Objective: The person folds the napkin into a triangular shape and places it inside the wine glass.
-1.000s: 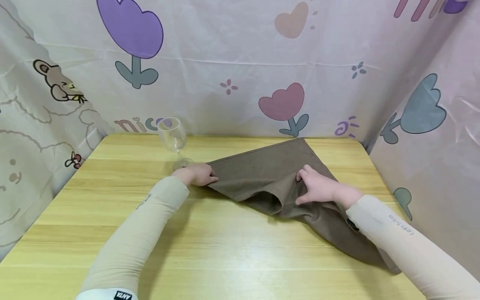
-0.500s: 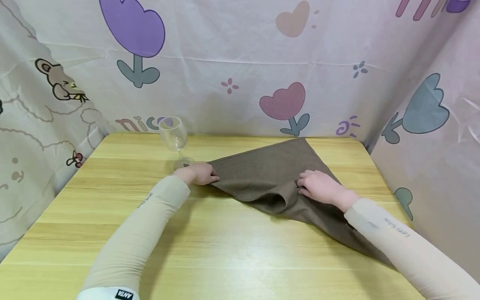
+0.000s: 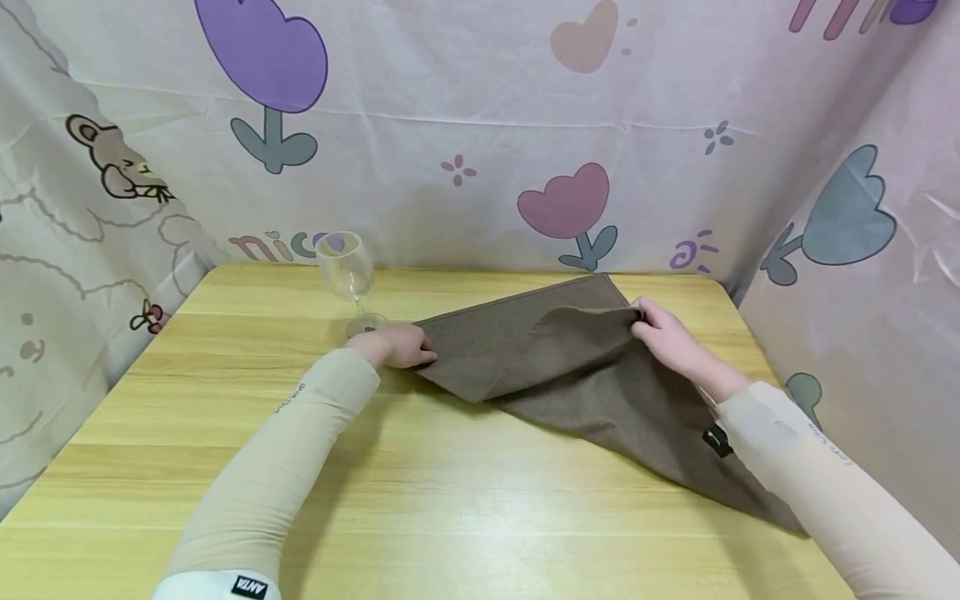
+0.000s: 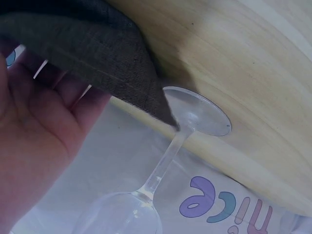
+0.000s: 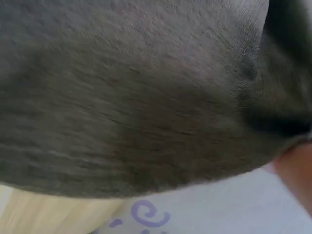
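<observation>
A brown cloth [image 3: 555, 367] lies partly lifted across the right half of the table. At its left corner my left hand [image 3: 397, 345] pinches the fabric; in the left wrist view the cloth's corner [image 4: 146, 92] hangs past the fingers [image 4: 73, 92]. My right hand [image 3: 675, 337] grips an edge of the cloth and holds it raised, with folds sloping down below. Most of the right wrist view is filled by the fabric [image 5: 136, 107], and only a bit of a finger [image 5: 295, 170] shows there. A clear wine glass [image 3: 348, 271] stands upright just behind my left hand.
The light wood table [image 3: 420, 517] runs back to a printed curtain [image 3: 420, 125] that also hangs on both sides. The glass's foot [image 4: 209, 114] is close to the cloth's corner in the left wrist view.
My right hand had its fingers spread on the cloth, then closed on it. It has since moved up and right, lifting the gripped edge. The left hand stays in place.
</observation>
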Demonstrator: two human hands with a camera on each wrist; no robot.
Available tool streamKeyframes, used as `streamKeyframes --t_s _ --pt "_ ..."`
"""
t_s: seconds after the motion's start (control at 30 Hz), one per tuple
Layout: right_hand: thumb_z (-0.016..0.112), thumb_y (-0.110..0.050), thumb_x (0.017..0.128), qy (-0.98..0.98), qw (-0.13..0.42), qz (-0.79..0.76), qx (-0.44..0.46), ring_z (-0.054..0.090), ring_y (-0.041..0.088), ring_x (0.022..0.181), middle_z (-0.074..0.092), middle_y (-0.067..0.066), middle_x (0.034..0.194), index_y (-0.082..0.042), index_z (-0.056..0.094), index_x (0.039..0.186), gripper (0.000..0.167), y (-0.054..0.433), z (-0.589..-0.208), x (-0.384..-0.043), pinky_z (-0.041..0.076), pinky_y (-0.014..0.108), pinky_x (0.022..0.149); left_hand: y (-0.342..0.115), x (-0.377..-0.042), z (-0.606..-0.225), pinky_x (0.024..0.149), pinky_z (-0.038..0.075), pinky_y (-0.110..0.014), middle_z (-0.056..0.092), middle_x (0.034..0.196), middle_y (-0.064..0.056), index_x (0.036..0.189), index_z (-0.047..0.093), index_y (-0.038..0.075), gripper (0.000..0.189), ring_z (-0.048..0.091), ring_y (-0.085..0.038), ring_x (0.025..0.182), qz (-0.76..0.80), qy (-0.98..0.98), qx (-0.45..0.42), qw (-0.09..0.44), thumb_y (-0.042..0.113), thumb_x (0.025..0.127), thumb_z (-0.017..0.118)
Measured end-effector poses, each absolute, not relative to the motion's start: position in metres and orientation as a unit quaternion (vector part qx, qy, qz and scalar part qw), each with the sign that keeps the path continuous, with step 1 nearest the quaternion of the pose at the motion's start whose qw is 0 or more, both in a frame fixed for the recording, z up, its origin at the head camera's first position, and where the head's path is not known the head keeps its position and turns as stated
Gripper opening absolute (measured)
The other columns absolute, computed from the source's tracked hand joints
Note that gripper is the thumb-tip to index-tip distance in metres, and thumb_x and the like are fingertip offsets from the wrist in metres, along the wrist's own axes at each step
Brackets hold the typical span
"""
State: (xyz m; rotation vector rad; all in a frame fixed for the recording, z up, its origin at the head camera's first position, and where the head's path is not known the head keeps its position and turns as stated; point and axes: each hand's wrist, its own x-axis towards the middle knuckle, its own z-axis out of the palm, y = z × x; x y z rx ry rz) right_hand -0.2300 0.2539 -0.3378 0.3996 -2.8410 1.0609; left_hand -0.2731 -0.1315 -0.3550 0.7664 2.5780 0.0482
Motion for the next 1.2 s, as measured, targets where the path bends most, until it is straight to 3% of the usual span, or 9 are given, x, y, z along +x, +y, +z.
streamKeyframes --t_s 0.17,0.3,0.4,0.53,0.67,0.87,1.0,1.1,1.2 --pt "0.056 -0.03 0.094 -0.933 0.106 0.329 0.095 0.045 0.02 0.07 0.051 0.013 0.073 0.0 0.055 0.083 0.032 0.246 -0.328 -0.231 0.036 0.029 0.064 -0.132 -0.272 -0.354 0.094 0.046 -0.04 0.067 0.11 -0.012 0.109 0.068 0.003 0.034 0.061 -0.026 0.103 0.012 0.933 0.279 0.228 0.027 0.098 0.046" --pt "0.045 -0.021 0.099 -0.931 0.135 0.322 0.108 0.052 0.024 0.083 0.063 0.021 0.095 0.004 0.063 0.101 0.031 0.246 -0.317 -0.233 0.039 0.034 0.076 -0.133 -0.271 -0.352 0.09 0.047 -0.038 0.067 0.101 -0.009 0.105 0.068 0.003 0.033 0.061 -0.019 0.093 0.014 0.931 0.28 0.235 0.027 0.097 0.047" --pt "0.041 -0.014 0.099 -0.923 0.143 0.34 0.114 0.049 0.017 0.083 0.059 0.021 0.095 0.006 0.058 0.101 0.026 0.248 -0.309 -0.233 0.037 0.027 0.073 -0.136 -0.27 -0.351 0.073 0.045 -0.031 0.058 0.074 -0.003 0.08 0.063 0.003 0.033 0.049 -0.014 0.069 0.018 0.926 0.28 0.254 0.026 0.098 0.046" --pt "0.041 -0.017 0.099 -0.909 0.148 0.377 0.102 0.042 0.005 0.074 0.05 0.008 0.085 0.004 0.052 0.093 0.024 0.251 -0.299 -0.231 0.033 0.02 0.064 -0.14 -0.268 -0.349 0.06 0.031 -0.023 0.034 0.06 0.004 0.062 0.041 0.013 0.038 0.032 -0.01 0.058 0.031 0.912 0.286 0.292 0.025 0.098 0.044" --pt "0.052 -0.029 0.095 -0.913 0.138 0.373 0.09 0.043 0.002 0.07 0.049 -0.006 0.079 -0.002 0.058 0.096 0.028 0.253 -0.291 -0.228 0.034 0.019 0.062 -0.142 -0.266 -0.347 0.058 0.032 -0.022 0.035 0.059 0.006 0.059 0.037 0.017 0.04 0.033 -0.008 0.056 0.063 0.894 0.274 0.348 0.024 0.098 0.044" --pt "0.054 -0.024 0.095 -0.92 0.108 0.356 0.123 0.041 0.004 0.064 0.046 -0.009 0.069 -0.003 0.058 0.093 0.021 0.258 -0.282 -0.224 0.034 0.022 0.055 -0.141 -0.263 -0.346 0.079 0.05 -0.031 0.059 0.079 -0.003 0.069 0.05 0.009 0.03 0.064 -0.017 0.074 0.104 0.876 0.24 0.405 0.019 0.097 0.045" --pt "0.048 -0.016 0.097 -0.916 0.081 0.366 0.144 0.046 -0.001 0.073 0.051 -0.018 0.081 0.001 0.058 0.106 0.022 0.26 -0.278 -0.222 0.038 0.016 0.062 -0.139 -0.261 -0.348 0.07 0.045 -0.027 0.054 0.072 -0.001 0.068 0.05 0.01 0.03 0.053 -0.012 0.068 0.067 0.892 0.272 0.356 0.021 0.096 0.046" --pt "0.049 -0.017 0.097 -0.916 0.076 0.365 0.147 0.047 -0.008 0.083 0.054 -0.022 0.092 0.0 0.06 0.113 0.026 0.259 -0.276 -0.222 0.038 0.011 0.072 -0.136 -0.26 -0.349 0.083 0.047 -0.031 0.065 0.092 -0.007 0.09 0.064 0.003 0.03 0.06 -0.018 0.088 0.039 0.905 0.287 0.313 0.024 0.097 0.044" --pt "0.053 -0.019 0.095 -0.916 0.091 0.361 0.15 0.048 -0.009 0.082 0.058 -0.021 0.09 -0.001 0.065 0.109 0.025 0.255 -0.276 -0.222 0.037 0.01 0.072 -0.134 -0.258 -0.349 0.104 0.039 -0.041 0.057 0.128 -0.016 0.125 0.057 0.0 0.043 0.05 -0.03 0.123 0.038 0.912 0.268 0.307 0.03 0.1 0.039"
